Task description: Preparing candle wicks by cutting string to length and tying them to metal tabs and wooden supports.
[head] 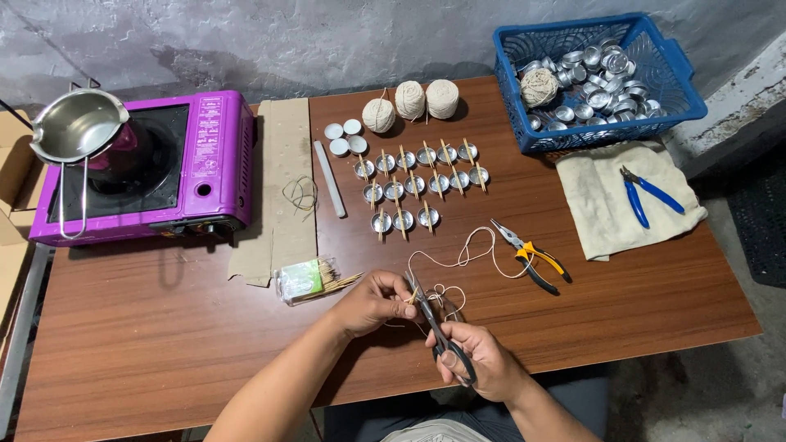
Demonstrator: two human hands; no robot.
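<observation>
Glossy wooden table (164,327), shiny metal scissors (438,323) (dark handles), blue plastic basket (679,90).

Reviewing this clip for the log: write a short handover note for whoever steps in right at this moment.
Right hand holds black scissors, blades up at the string.
Left hand pinches the string at the blades.
Done: three rows of small metal cups with sticks laid across them.
Left: more empty cups in the blue basket; three twine balls and the stick pack are within reach.
</observation>
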